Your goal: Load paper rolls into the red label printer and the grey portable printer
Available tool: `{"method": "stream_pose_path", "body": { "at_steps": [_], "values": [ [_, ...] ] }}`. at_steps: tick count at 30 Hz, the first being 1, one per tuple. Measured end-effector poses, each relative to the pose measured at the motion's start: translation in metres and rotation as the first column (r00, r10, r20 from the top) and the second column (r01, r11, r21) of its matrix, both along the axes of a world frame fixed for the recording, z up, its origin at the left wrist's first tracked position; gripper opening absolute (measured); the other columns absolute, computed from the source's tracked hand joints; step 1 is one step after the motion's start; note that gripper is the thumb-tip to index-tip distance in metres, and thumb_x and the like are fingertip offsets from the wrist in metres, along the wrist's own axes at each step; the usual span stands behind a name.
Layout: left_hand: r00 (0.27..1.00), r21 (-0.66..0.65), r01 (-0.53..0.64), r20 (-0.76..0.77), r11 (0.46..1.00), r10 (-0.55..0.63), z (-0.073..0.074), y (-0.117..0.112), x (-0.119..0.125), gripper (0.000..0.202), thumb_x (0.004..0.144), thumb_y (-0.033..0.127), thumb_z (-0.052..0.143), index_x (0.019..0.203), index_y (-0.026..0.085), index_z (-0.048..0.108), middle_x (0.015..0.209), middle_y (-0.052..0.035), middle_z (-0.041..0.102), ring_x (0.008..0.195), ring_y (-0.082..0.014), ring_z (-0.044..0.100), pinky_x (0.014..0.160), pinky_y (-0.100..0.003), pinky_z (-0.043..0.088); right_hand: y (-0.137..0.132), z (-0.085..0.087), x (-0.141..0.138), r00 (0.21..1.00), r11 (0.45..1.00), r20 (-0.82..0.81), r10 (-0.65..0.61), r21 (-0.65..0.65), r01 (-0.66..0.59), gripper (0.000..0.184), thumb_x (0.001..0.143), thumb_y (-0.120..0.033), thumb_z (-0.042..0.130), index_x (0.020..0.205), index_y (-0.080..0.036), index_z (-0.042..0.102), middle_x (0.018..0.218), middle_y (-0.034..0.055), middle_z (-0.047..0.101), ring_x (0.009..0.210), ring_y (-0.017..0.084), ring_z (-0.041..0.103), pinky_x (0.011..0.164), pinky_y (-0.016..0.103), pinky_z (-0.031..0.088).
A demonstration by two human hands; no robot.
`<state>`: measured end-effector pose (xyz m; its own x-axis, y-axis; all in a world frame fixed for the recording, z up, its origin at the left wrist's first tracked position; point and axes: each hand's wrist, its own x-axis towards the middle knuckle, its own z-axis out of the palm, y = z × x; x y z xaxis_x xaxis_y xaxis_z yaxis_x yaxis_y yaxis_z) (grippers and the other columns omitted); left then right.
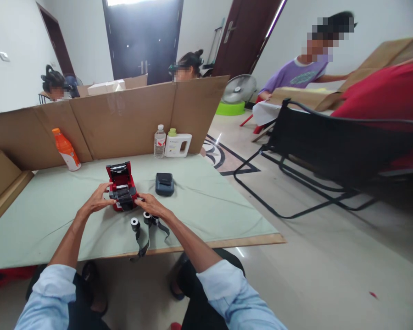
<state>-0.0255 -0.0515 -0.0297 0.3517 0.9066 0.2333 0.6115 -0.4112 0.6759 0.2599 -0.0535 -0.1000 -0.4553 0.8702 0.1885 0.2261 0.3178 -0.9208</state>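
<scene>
A red and black label printer (132, 188) stands on the table with its lid raised, showing a dark roll area inside. My left hand (99, 198) grips its left side, thumb and fingers apart around the edge. On the opposite side, my right hand (151, 204) holds the lower right corner with bent fingers. Just in front of the printer are small black rolls with white cores, one roll (135, 223) to the left and another roll (147, 217) beside it. Dark strips trail from them toward the table's front edge. A small dark blue device (164, 184) lies right of the printer.
Along a cardboard partition (124, 121) stand an orange bottle (66, 149), a clear water bottle (159, 142) and a white jug (179, 145). A cardboard box (2, 183) sits at the left. Right of the table is a black folding chair (309, 142). Several people sit beyond.
</scene>
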Motion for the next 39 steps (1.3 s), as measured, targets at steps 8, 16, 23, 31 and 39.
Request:
{"method": "stream_pose_path", "body": {
  "at_steps": [8,16,23,31,39],
  "values": [
    [1.0,-0.048,-0.023,-0.01,0.999,0.022,0.02,0.049,0.003,0.064,0.084,0.029,0.055,0.147,0.022,0.061,0.143,-0.0121,0.062,0.118,-0.0287,0.065,0.101,-0.044,0.057,0.002,-0.002,0.001,0.999,0.999,0.026,0.047,0.025,-0.048,0.041,0.095,-0.031,0.053,0.13,-0.019,0.07,0.115,0.005,0.077,0.094,0.022,0.069,0.089,0.033,0.052],
    [0.99,0.165,-0.024,-0.136,0.986,0.046,0.002,0.042,0.015,0.051,0.081,0.021,0.058,0.129,0.021,0.073,0.129,-0.0105,0.067,0.112,-0.0253,0.066,0.105,-0.043,0.054,-0.005,0.009,-0.005,0.948,0.922,0.225,-0.225,0.365,0.133,0.082,0.085,-0.024,0.073,0.16,-0.022,0.038,0.151,0.017,0.051,0.134,0.032,0.053,0.112,0.049,0.046],
    [0.966,0.126,0.085,-0.255,0.988,-0.051,0.01,0.018,0.02,0.041,0.078,0.023,0.064,0.116,0.024,0.079,0.13,-0.0094,0.072,0.126,-0.0329,0.062,0.116,-0.047,0.046,0.003,0.024,-0.025,0.899,0.792,0.364,-0.245,0.609,-0.03,0.061,0.083,-0.013,0.075,0.142,-0.024,0.062,0.151,0.0168,0.05,0.134,0.034,0.047,0.112,0.055,0.043],
    [0.966,0.118,0.13,-0.241,0.984,-0.099,0.011,0.022,0.02,0.038,0.081,0.021,0.052,0.108,0.024,0.08,0.119,-0.0081,0.077,0.118,-0.0289,0.065,0.114,-0.044,0.046,0.011,0.036,-0.03,0.93,0.839,0.296,-0.217,0.544,0.023,0.039,0.089,-0.008,0.058,0.118,-0.023,0.079,0.125,0.0125,0.07,0.115,0.028,0.059,0.106,0.043,0.048],
    [0.978,0.01,0.057,-0.202,0.998,-0.054,0.02,0.027,0.034,0.032,0.071,0.025,0.059,0.096,0.02,0.079,0.096,-0.0043,0.075,0.088,-0.025,0.066,0.084,-0.035,0.056,0.04,0.056,-0.031,0.992,0.978,-0.028,-0.121,0.17,0.124,0.03,0.09,-0.032,0.055,0.08,-0.015,0.077,0.066,0.0001,0.062,0.067,0.016,0.054,0.061,0.025,0.039]
  ]
}}
